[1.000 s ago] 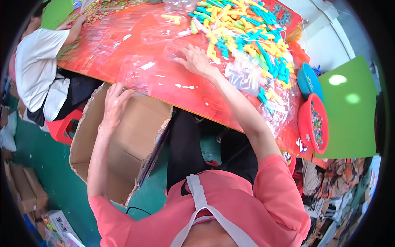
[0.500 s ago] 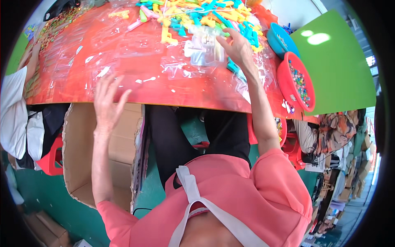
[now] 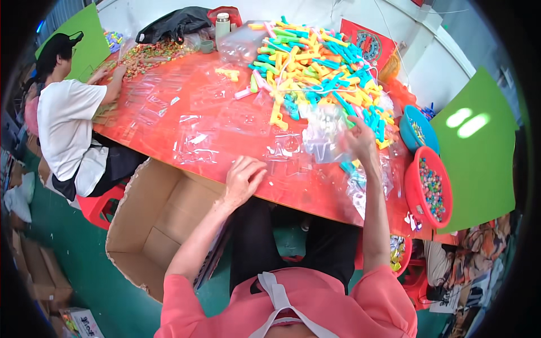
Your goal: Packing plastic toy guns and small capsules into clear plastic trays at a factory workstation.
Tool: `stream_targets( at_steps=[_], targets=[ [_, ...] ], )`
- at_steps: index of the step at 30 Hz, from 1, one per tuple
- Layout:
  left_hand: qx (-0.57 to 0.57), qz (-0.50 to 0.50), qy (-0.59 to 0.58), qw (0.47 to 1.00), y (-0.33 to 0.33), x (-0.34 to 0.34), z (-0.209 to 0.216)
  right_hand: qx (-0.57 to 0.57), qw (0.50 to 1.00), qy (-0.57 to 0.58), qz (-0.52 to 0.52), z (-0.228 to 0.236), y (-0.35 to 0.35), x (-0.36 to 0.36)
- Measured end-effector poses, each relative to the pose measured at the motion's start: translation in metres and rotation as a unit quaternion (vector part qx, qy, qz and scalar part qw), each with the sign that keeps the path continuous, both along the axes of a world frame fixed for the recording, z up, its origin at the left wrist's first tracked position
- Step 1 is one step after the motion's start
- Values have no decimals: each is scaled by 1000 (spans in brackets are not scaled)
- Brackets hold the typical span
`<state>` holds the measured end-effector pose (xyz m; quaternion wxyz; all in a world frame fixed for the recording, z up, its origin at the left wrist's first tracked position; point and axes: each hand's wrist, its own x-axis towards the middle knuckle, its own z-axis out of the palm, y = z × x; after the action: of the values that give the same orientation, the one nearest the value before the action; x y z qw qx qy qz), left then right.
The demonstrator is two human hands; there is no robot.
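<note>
We had our left hand [image 3: 242,181], half open and empty, at the near desk [image 3: 307,190] edge; our right hand [image 3: 358,138] curled beside clear packs [image 3: 322,135], its grip too blurred to tell. Those lay right, nearer than the plastic pile [image 3: 315,62], probably for easy reach.

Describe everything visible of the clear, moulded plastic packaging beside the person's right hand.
The clear, moulded plastic packaging looks thin and glossy, with ridges, hollows and bright reflections; several pieces seem bunched together, though the count is unclear. It sits over the red tabletop, against the near edge of the multicoloured plastic toy pile. The right hand is at its right side, blurred, so whether the fingers grip it cannot be told.
</note>
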<state>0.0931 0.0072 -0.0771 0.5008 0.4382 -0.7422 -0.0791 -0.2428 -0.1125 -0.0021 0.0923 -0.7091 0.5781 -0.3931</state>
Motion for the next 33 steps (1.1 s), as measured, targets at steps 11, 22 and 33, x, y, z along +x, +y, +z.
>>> stream_targets(
  at_steps=[11,22,33],
  targets=[
    [113,52,117,985,-10,1,-1,67,947,-279,145,59,-183,142],
    [107,16,141,984,-7,15,4,96,950,-284,89,70,-380,266],
    [126,29,130,983,-14,8,9,-19,973,-144,182,70,-465,221]
  ],
)
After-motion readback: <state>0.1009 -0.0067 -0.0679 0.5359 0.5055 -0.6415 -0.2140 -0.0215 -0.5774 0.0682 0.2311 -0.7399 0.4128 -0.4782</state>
